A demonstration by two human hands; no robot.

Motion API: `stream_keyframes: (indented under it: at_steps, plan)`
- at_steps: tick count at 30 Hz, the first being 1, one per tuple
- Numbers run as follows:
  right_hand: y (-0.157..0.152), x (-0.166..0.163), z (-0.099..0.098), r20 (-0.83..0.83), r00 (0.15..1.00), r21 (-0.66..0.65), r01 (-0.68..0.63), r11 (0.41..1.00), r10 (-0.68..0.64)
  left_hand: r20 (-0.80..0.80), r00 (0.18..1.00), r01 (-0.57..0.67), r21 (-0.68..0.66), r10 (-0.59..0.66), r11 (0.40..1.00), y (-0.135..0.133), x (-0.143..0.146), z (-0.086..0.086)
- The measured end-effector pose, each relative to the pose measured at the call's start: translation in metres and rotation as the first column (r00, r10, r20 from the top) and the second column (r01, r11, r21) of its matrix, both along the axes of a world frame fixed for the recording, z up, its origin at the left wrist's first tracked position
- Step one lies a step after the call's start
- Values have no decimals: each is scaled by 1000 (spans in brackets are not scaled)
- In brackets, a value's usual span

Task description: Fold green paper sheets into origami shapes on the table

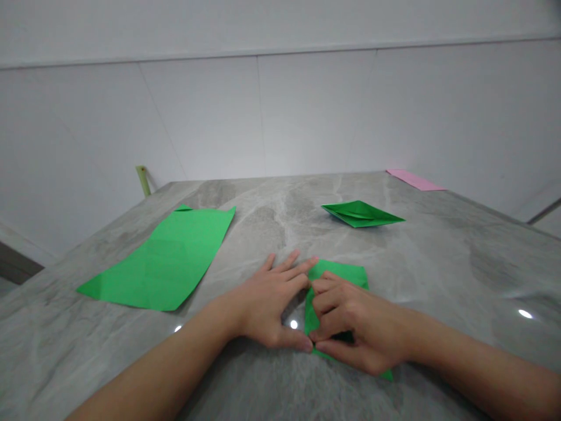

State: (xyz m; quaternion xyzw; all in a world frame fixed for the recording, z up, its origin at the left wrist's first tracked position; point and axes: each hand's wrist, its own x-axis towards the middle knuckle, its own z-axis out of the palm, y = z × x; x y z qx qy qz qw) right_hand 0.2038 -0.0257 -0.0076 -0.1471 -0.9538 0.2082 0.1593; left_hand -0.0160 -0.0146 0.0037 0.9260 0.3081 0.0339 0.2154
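Observation:
A green sheet of paper (344, 272) lies on the grey marbled table (272, 228) in front of me, partly covered by my hands. Along its left edge rests my left hand (272, 304), fingers spread, with the index fingertip at the upper left corner and the thumb near the lower left one. My right hand (357, 318) lies over the paper with its fingers curled. Its thumb and index finger pinch the lower left part of the sheet, right beside my left thumb. How the paper is folded beneath the right hand is hidden.
A larger green sheet (173, 263) with curled corners lies to the left. Further back on the right is a folded green paper diamond (362, 215). A pink paper (416, 179) sits at the far right edge. Behind the table rises a white wall (298, 117).

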Motion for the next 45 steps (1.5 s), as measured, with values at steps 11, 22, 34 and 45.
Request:
stream_keyframes:
  at_steps: [11,22,34,45]
  plan:
    - [0,3,0,7,1000,10,-17,1000,17,42,999,-20,2,20,1000,0,1,-2]
    - [4,8,4,37,999,-71,32,997,-29,44,997,-64,22,63,998,-2,-1,-2]
    - [4,9,6,44,999,-94,32,995,-28,16,995,-94,17,94,995,-4,0,-1]
    - [6,8,5,20,1000,-111,21,994,-18,42,989,-141,-20,141,990,-2,-2,-2]
